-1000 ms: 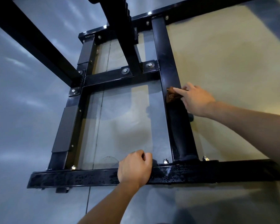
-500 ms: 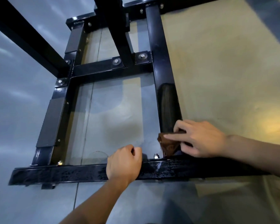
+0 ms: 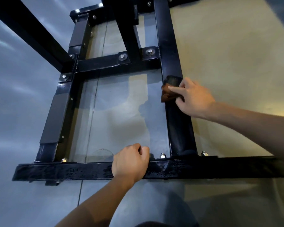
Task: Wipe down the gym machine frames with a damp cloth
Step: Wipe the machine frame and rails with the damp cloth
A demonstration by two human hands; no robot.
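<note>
Brown cloth pressed on right rail of black frame, midway up, pinched by right hand. Left hand curled over wet front bar. 2 bolts beside rail base. Grey floor beneath.

hands: 2; cloth: 1; frame: 1
</note>
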